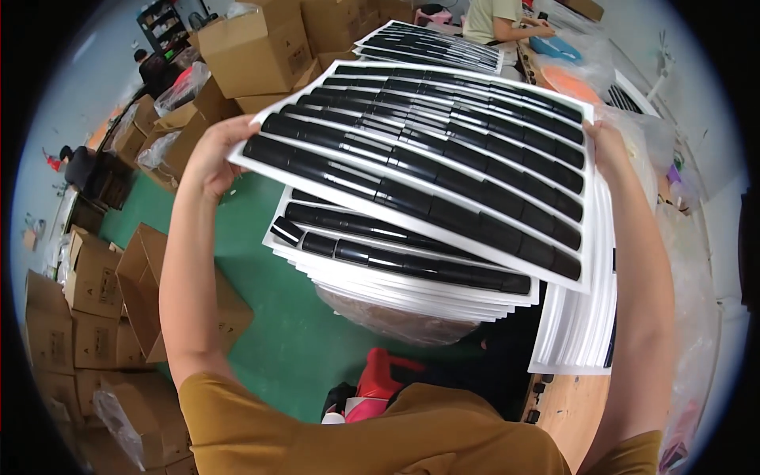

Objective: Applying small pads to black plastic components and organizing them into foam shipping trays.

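Both my hands hold up a broad white tray (587, 229) by its opposite short ends. Rows of glossy black rectangular pieces (412, 166) fill it. My left hand (218, 150) grips the left end, thumb along the near corner. At the right end, my right hand (608, 146) pinches the rim, its fingers partly hidden by the tray. The tray tilts, its left side turned away from the stack of similar trays (419, 294) below. On top of that stack, rows of black pieces show, one piece lying askew at the left corner. Whether the held tray touches the stack, I cannot tell.
Another tray stack (570, 332) stands on the wooden table (574, 396) at right, and more trays (427, 49) lie beyond. Cardboard boxes (253, 51) crowd the left over a green floor (261, 317). A person (495, 20) works at the far end; two others are at left.
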Available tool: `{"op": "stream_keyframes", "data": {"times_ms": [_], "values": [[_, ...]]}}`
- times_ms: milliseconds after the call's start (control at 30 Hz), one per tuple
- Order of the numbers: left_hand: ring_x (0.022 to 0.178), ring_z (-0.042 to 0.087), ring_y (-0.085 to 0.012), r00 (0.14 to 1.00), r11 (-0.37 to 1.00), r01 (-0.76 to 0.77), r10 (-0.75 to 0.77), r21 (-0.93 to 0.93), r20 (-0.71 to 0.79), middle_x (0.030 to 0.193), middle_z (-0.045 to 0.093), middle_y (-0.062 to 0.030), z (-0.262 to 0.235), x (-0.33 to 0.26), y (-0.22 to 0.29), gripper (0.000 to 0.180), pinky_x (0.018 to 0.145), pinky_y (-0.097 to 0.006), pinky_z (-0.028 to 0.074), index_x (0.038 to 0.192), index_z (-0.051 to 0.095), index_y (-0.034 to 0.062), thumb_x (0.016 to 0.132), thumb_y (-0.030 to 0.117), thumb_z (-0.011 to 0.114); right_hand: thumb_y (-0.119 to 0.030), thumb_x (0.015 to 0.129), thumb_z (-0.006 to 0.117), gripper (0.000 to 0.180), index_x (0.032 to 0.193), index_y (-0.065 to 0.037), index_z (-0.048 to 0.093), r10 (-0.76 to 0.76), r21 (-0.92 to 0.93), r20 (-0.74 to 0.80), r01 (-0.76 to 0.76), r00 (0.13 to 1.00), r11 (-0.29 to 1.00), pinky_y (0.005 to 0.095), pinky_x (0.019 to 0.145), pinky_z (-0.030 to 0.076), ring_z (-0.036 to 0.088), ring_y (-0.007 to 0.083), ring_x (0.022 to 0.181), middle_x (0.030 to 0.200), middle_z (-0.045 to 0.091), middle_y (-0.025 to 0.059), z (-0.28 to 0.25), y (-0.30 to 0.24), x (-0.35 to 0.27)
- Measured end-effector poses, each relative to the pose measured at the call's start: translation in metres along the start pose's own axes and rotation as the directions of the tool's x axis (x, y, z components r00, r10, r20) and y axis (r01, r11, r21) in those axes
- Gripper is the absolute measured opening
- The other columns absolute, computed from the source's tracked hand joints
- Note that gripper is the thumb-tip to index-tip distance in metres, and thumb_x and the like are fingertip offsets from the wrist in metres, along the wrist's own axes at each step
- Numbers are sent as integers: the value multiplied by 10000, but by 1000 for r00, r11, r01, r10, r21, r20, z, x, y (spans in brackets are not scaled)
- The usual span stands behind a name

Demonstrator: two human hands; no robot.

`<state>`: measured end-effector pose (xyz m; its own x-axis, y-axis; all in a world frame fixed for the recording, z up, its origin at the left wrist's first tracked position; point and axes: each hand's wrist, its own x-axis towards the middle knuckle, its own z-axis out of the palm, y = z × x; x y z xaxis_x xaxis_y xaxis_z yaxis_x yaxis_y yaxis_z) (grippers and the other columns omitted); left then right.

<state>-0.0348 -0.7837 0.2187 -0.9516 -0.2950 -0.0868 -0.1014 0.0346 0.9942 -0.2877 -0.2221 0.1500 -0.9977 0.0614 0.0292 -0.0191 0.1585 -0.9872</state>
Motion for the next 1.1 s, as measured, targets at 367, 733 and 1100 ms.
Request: {"op": "stream_keyframes", "data": {"times_ms": [367,733,1100], "values": [[839,675,-158,991,987,114,-120,-109,-52,970,695,-98,2,-34,-46,294,738,-273,543,1161,618,-61,905,77,578,-211,902,638,175,886,-39,610,-1,-120,15,3,1000,993,312,528,418,513,114,615,732,582,22,16,-3,-6],[746,566,-74,953,828,-100,240,552,-186,830,663,-34,-9,-14,-100,214,679,-226,448,1033,659,-79,905,90,629,-199,855,666,245,1036,-37,641,13,-325,-93,-43,996,945,361,660,470,586,195,734,845,644,75,45,18,-1],[660,427,-47,973,884,-54,152,464,-176,712,525,42,-35,18,-132,238,597,-222,357,827,607,-6,972,177,564,-247,824,679,474,1194,43,615,72,-754,122,45,990,656,383,941,468,614,351,1091,1160,637,243,45,8,-24]]}}
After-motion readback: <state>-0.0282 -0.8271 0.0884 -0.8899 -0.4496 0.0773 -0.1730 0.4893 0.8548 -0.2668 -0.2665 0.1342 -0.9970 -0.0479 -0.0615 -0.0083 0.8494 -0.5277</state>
